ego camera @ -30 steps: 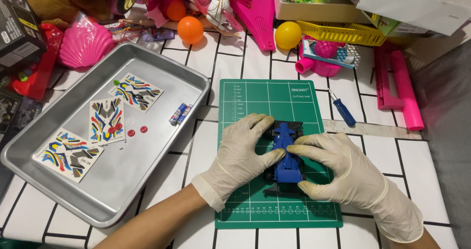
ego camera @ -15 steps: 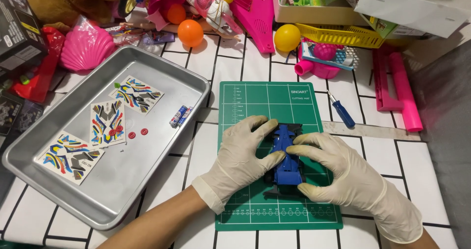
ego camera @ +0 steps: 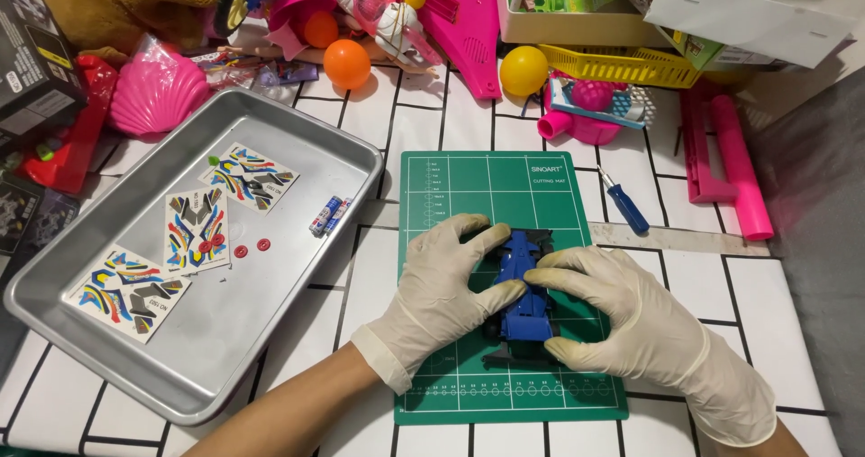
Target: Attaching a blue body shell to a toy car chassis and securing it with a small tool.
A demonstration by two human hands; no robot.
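A blue toy race car (ego camera: 524, 287) lies on a green cutting mat (ego camera: 505, 191) in front of me. Both hands wear pale rubber gloves. My left hand (ego camera: 446, 286) grips the car's left side, thumb over its middle. My right hand (ego camera: 622, 313) presses on the car's right side, fingers curled over the body. Part of the car is hidden under my fingers.
A metal tray (ego camera: 270, 114) at the left holds three sticker sheets (ego camera: 194, 227), small red round parts (ego camera: 241, 250) and batteries (ego camera: 325, 214). A blue screwdriver (ego camera: 624, 202) and a metal ruler (ego camera: 676, 238) lie right of the mat. Toys, orange and yellow balls, a pink shell and boxes crowd the far edge.
My hands and the car stay in place on the mat; my fingers shift slightly over the car body.
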